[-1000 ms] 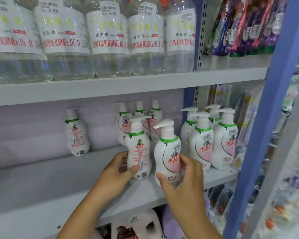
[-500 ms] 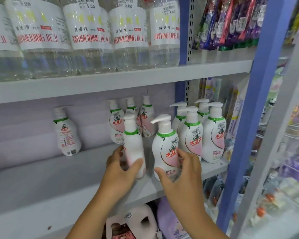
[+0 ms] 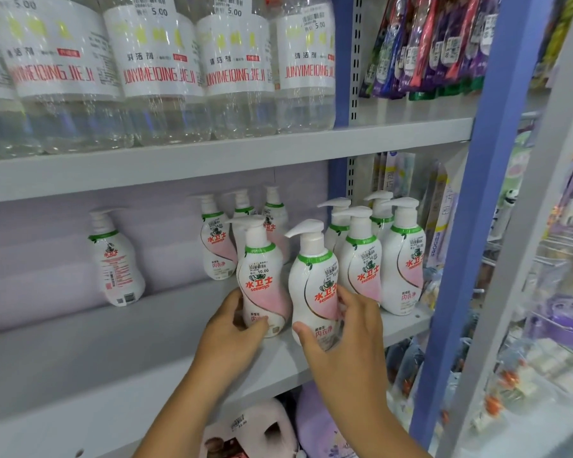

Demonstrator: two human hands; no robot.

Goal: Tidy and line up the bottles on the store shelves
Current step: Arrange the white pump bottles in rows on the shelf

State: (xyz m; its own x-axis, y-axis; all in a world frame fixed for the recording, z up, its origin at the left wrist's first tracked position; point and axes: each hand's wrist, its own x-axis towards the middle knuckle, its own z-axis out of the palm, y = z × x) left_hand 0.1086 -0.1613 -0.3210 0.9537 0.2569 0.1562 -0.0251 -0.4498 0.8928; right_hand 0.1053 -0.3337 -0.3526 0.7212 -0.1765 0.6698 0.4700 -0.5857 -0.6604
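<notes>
Head view | my left hand (image 3: 235,328) has turned its pump bottle (image 3: 262,285); label faces front now, mid frame | right hand (image 3: 341,332) wraps next pump bottle (image 3: 313,285) | both stand at shelf (image 3: 113,358) front, row lining up

We are looking at white plastic pump bottles with green collars and pink-and-white labels, all standing upright on the grey metal middle shelf (image 3: 80,352). Two front bottles, the left front one (image 3: 262,285) and the right front one (image 3: 315,285), are sitting near the edge, labels forward. A cluster (image 3: 387,259) is crowding just right; three (image 3: 242,226) are standing behind; one lone bottle (image 3: 115,262) is showing its back label, well apart leftward.
</notes>
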